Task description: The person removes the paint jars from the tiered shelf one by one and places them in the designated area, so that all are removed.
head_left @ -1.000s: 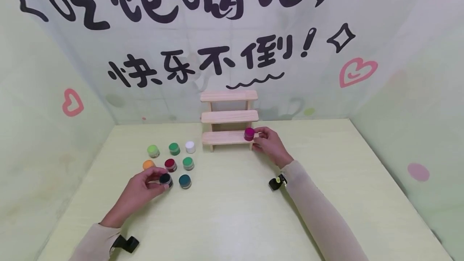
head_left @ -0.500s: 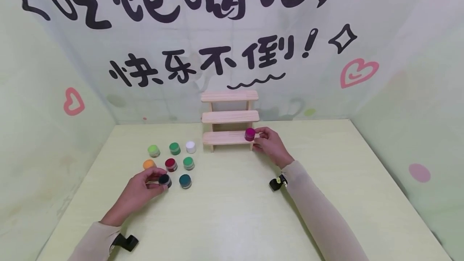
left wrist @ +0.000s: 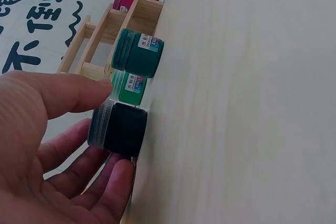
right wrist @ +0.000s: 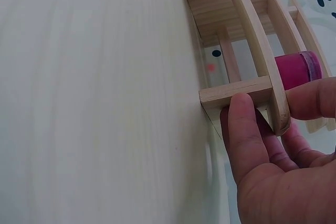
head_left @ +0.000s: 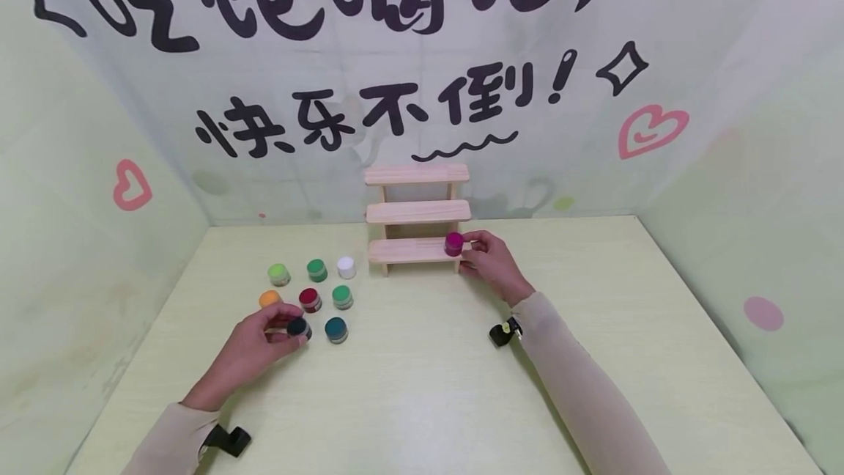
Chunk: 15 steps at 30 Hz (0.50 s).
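Note:
My left hand (head_left: 249, 347) holds a dark, nearly black paint jar (head_left: 299, 328) between thumb and fingers, low over the table at the front left of a group of jars. The left wrist view shows this dark jar (left wrist: 123, 129) lying across the thumb and fingers. My right hand (head_left: 496, 267) grips the right end of a three-step wooden display stand (head_left: 412, 249). In the right wrist view one fingertip lies against its side leg (right wrist: 231, 93). A magenta paint jar (head_left: 453, 243) sits on the lowest step, right by those fingers.
Around the left hand stand more paint jars: teal (head_left: 335, 330), dark red (head_left: 310, 300), orange (head_left: 269, 299), light green (head_left: 279, 274), white (head_left: 346, 267) and two green ones. A printed cloth wall (head_left: 422, 130) rises right behind the stand.
My left hand and the dark jar have shifted very slightly left, away from the teal jar. The right hand, stand and magenta jar stay as they were.

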Available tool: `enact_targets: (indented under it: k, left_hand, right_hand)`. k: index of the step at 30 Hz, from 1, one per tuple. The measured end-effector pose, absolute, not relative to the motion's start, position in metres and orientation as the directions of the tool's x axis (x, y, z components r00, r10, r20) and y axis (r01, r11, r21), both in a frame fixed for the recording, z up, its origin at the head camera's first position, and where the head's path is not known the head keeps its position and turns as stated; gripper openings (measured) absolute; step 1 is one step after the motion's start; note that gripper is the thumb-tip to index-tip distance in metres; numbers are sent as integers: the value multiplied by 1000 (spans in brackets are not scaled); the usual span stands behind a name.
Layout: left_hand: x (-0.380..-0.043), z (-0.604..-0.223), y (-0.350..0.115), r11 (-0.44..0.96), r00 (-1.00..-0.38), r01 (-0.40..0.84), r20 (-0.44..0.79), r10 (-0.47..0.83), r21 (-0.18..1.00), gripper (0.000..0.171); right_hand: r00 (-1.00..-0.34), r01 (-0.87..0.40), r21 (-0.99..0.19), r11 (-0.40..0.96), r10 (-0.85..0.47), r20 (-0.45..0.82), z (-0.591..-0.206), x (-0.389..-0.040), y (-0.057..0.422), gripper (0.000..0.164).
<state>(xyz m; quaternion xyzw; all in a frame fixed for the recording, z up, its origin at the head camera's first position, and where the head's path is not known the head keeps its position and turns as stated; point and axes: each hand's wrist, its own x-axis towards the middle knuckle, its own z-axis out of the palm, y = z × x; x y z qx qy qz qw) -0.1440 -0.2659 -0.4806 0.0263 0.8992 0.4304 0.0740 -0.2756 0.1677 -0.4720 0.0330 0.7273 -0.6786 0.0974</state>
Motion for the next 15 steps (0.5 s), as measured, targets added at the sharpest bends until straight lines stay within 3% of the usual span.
enact_targets:
  k: [15]
  left_hand:
    - [-149,-464,-256,643,-998,27,-12,56,765,39]
  right_hand:
    - [-979,182,-980,77,-82,-189,-472,-275,168,38]
